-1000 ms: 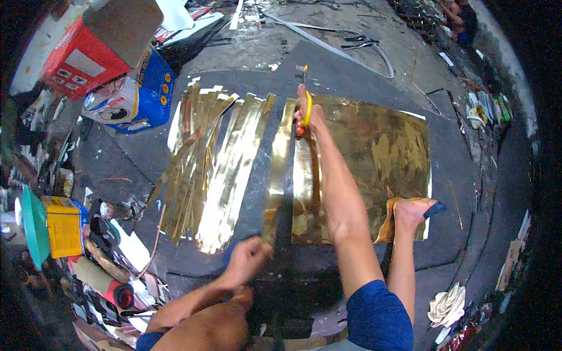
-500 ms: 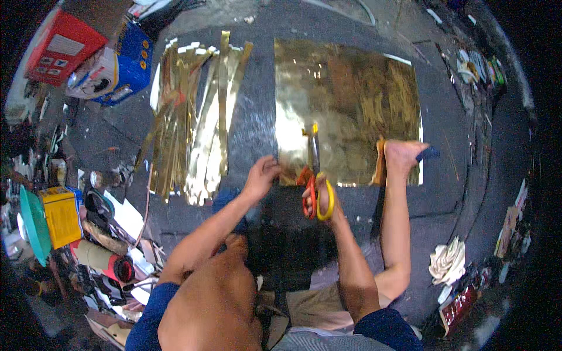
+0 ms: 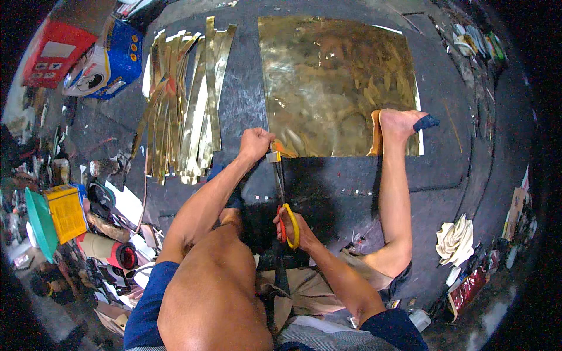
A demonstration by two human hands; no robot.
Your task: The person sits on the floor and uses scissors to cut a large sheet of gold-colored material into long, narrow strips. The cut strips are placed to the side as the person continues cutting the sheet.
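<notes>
A large, shiny gold sheet (image 3: pixel 333 88) lies flat on the dark floor in front of me. My left hand (image 3: pixel 256 143) is closed in a pinch at its near left corner, where the edge between the fingers is mostly hidden. Scissors (image 3: pixel 281 184) with one red and one yellow handle loop are gripped in my right hand (image 3: pixel 300 227). Their blades point away from me, and the tips are at the sheet's near edge, close to my left fingers. Something pale and yellow shows around the tips. My right foot (image 3: pixel 398 124) rests on the sheet's near right corner.
Several cut gold strips (image 3: pixel 184 111) lie in a pile to the left of the sheet. Red (image 3: pixel 57 52) and blue (image 3: pixel 120 61) boxes stand at the far left. A yellow container (image 3: pixel 65 213) and clutter line the left side. A crumpled cream cloth (image 3: pixel 455 240) lies at the right.
The scissors have come back toward me and left, from over the sheet to its near left corner. My left fingers have closed together there. The whole view has shifted slightly.
</notes>
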